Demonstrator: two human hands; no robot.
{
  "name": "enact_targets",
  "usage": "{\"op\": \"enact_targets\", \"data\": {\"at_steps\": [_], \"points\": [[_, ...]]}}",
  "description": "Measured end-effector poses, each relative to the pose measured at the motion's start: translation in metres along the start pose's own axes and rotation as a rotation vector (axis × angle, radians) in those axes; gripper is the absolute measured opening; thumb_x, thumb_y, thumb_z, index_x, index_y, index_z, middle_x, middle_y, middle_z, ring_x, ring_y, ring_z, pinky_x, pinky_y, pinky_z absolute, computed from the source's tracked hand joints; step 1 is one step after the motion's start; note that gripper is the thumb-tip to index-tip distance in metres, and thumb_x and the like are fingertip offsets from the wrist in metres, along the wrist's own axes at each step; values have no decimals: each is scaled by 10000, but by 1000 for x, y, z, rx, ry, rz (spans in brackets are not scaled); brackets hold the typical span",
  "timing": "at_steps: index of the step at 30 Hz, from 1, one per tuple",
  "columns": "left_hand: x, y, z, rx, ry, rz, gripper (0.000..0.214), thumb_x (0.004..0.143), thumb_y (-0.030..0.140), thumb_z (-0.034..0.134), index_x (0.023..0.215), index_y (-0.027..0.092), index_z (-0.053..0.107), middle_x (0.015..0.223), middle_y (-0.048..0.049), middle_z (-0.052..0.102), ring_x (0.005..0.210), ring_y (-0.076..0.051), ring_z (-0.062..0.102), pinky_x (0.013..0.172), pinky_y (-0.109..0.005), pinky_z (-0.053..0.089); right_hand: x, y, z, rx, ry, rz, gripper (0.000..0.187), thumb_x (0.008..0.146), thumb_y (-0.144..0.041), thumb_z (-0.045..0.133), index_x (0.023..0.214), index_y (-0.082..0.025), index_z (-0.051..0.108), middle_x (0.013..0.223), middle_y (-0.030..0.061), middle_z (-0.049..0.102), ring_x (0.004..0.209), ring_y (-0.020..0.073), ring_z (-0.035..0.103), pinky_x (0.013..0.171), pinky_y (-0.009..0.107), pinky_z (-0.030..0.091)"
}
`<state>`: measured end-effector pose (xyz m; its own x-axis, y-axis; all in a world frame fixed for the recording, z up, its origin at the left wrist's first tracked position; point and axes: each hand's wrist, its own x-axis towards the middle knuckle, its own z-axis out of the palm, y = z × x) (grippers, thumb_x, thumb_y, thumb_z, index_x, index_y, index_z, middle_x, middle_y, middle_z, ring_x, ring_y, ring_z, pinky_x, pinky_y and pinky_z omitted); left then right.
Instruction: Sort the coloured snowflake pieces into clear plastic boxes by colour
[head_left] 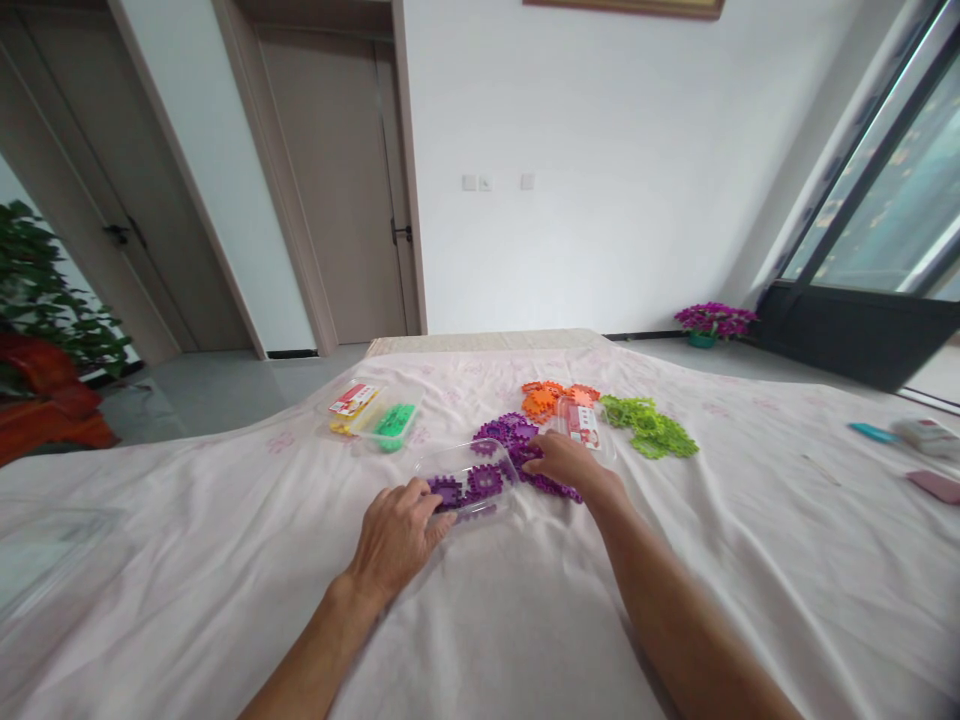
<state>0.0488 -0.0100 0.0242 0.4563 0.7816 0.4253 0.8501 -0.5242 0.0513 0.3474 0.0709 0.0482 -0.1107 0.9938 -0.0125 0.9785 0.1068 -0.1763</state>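
I see my left hand (396, 535) gripping the near end of a clear plastic box (466, 478) on the bed (225, 560), fingers curled on its rim. Purple pieces (484, 482) lie inside it. My right hand (568, 462) rests fingers-down on the purple pile (517, 435) beside the box; I cannot tell whether it grips any. Further boxes carry red-and-white labels (583, 424), unreadable here. Orange pieces (551, 397) and green pieces (651, 427) lie beyond.

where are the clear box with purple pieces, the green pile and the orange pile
clear box (471, 470), head view, on its transparent upper wall
green pile (651, 428), head view, middle of the heap
orange pile (546, 397), head view, on the left-hand pieces
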Motion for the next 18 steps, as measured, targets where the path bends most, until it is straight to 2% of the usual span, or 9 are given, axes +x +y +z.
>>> {"op": "enact_targets", "data": {"at_steps": [3,7,11,13,15,18], "points": [[-1,-1,2,8,6,-32,302,956,423,470,1029,247,705,1075,-62,647,835,-202,652,748,-361,475,0,-1,4,-25,19,32,300,789,-356,649,1041,-205,707,1049,101,684,972,249,623,741,279,407],[-1,-2,4,20,25,-43,297,954,414,472,1029,242,702,1140,-70,637,835,-201,661,738,-353,493,0,0,4,-5,77,72,212,867,-326,566,947,-204,720,973,95,714,912,230,649,684,267,394],[-2,-2,5,37,45,-43,287,943,414,489,1071,248,685,1175,-69,630,851,-209,663,753,-359,510,1,-2,-2,45,252,66,255,914,-299,499,857,-204,729,894,85,719,853,219,655,678,272,407],[-3,-2,6,41,58,-39,282,935,417,503,1075,250,682,1178,-68,629,846,-209,662,756,-359,517,2,-6,-7,157,368,-29,230,905,-285,523,904,-211,741,915,74,722,860,210,653,712,274,431],[-3,-3,8,38,75,-26,278,926,415,520,1078,247,681,1175,-71,629,835,-203,660,754,-353,523,1,-14,-10,305,445,-196,218,894,-275,553,980,-218,745,943,60,726,878,200,651,758,277,457],[-4,-5,13,25,102,-5,281,916,401,543,1110,240,668,1176,-79,623,851,-200,657,762,-345,530,-2,-31,-12,461,452,-461,217,892,-250,570,1014,-230,748,951,48,734,899,186,653,807,280,483]]}}
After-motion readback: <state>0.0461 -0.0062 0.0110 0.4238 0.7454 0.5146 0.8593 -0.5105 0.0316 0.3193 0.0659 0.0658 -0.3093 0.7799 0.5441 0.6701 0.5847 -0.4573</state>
